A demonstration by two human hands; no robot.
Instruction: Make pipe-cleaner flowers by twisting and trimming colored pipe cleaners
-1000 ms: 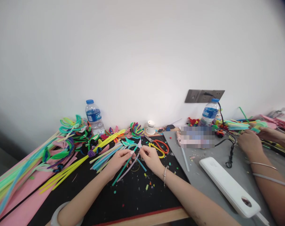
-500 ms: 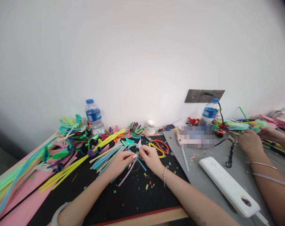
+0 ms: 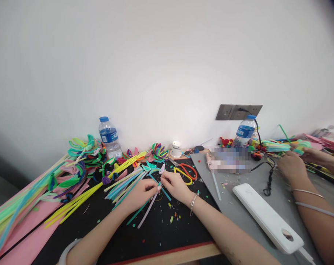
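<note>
Pinching a lilac pipe cleaner, left hand and right hand are clamped on it, just beside the orange scissors.

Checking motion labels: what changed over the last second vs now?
Both hands, left hand and right hand, keep pinching the pale lilac pipe cleaner and teal pipe cleaner; the lilac tail swung lower, the grip drifted slightly left. Scissors, bottle and the co-worker's hand stayed put.
</note>
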